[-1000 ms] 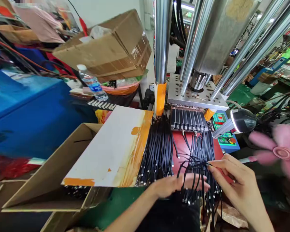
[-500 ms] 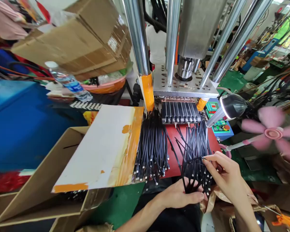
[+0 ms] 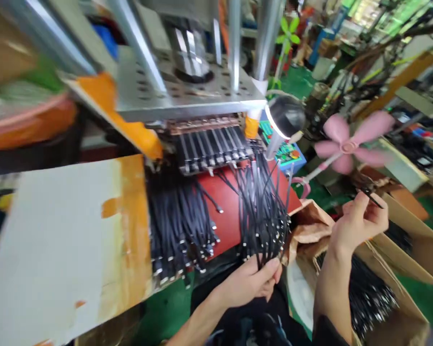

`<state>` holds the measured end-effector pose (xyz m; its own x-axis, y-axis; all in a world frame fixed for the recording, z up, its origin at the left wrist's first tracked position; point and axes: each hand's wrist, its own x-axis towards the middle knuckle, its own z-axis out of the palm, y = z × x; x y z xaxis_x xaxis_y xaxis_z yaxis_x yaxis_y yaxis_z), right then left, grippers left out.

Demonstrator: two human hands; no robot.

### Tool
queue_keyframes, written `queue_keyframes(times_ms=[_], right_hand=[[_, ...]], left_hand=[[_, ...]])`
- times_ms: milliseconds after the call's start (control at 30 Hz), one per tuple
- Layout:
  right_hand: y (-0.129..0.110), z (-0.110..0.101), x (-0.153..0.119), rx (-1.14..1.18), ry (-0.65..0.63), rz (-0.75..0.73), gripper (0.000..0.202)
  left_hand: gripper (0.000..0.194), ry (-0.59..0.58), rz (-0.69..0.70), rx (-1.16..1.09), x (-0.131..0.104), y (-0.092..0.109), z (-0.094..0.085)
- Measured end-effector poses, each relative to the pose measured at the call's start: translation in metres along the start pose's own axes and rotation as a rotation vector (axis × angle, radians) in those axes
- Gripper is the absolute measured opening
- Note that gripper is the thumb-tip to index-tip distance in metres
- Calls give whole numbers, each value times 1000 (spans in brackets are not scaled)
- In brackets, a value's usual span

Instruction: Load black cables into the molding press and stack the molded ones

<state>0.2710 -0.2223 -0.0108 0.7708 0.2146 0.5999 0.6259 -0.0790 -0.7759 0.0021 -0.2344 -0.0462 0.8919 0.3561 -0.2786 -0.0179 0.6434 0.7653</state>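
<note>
My left hand point(image 3: 250, 283) is closed around the lower ends of some black USB cables point(image 3: 261, 211), which hang over the front of the red table. Out to the right, above the cardboard boxes, my right hand point(image 3: 361, 218) pinches a thin black strip point(image 3: 375, 201); its full length and exact kind cannot be made out. A second bundle of black cables point(image 3: 180, 216) with small metal plugs lies left of the first. Behind both bundles, a mold block point(image 3: 212, 149) with several black slots sits beneath the press plate point(image 3: 202, 98).
A white board with orange tape point(image 3: 68, 240) stands at the left. A lamp point(image 3: 286, 117) and a pink fan point(image 3: 348, 146) are at the right. Open cardboard boxes point(image 3: 411, 307) with cables lie low on the right. Steel columns point(image 3: 140, 48) rise behind the red table point(image 3: 223, 202).
The view has swung right and closer. My right hand has moved away from the cable bundle, out to the right, with the black strip. My left hand stays at the cable ends, now closed.
</note>
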Motion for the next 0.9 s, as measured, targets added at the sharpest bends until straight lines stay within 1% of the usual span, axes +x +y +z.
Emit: queue_keyframes(times_ms=[33, 67, 100, 133, 167, 200, 233, 267, 300, 333, 367, 433, 467, 500, 533, 600, 633, 700, 767, 800, 833, 867, 900], right_hand=[[22, -11, 2, -23, 26, 63, 40], [43, -25, 1, -65, -13, 115, 44], [61, -41, -5, -129, -98, 167, 47], [75, -58, -15, -196, -217, 230, 49], [84, -75, -29, -245, -313, 302, 52], [88, -90, -45, -265, -376, 387, 54], [86, -102, -61, -237, -419, 483, 55], [79, -111, -78, -153, -471, 593, 55], [67, -115, -93, -20, -566, 718, 56], [53, -114, -107, 149, -697, 849, 59], [36, -108, -118, 326, -847, 970, 64], [2, -83, -132, 615, -1126, 1140, 74], [-15, -67, -136, 703, -1237, 1183, 77], [-31, -48, -138, 756, -1333, 1203, 77], [-46, -29, -138, 778, -1426, 1206, 74], [-75, 9, -139, 785, -1619, 1157, 62], [-89, 29, -141, 780, -1718, 1101, 55], [-120, 70, -149, 753, -1899, 891, 44], [-153, 114, -165, 751, -2009, 643, 40], [-171, 136, -175, 763, -2044, 541, 44], [-187, 158, -186, 778, -2071, 468, 51], [-202, 179, -196, 795, -2092, 433, 59], [-215, 197, -204, 792, -2097, 403, 65]], left_hand=[[62, -33, -3, 5, -1, 0, -1], [60, -69, -7, 11, -2, 1, -2], [58, -104, -10, 27, -3, 1, -4], [57, -138, -12, 57, -5, 2, -5], [56, -167, -15, 98, -7, 4, -7], [55, -192, -15, 150, -9, 6, -8], [53, -221, -14, 205, -12, 9, -9], [50, -251, -16, 261, -15, 14, -10], [45, -284, -23, 317, -19, 19, -11], [39, -327, -31, 379, -22, 25, -12], [32, -379, -34, 448, -27, 31, -14], [25, -464, -23, 587, -40, 44, -19], [25, -470, -19, 649, -49, 50, -22], [25, -444, -22, 698, -59, 56, -26], [26, -383, -38, 724, -72, 60, -31], [30, -176, -96, 710, -102, 65, -42], [30, -55, -121, 679, -118, 64, -48], [26, 220, -119, 569, -150, 58, -60], [25, 561, -28, 429, -177, 46, -72], [26, 745, 52, 354, -187, 40, -78], [31, 931, 145, 277, -195, 34, -84], [37, 1096, 234, 208, -200, 29, -89], [46, 1234, 306, 148, -203, 24, -94]])
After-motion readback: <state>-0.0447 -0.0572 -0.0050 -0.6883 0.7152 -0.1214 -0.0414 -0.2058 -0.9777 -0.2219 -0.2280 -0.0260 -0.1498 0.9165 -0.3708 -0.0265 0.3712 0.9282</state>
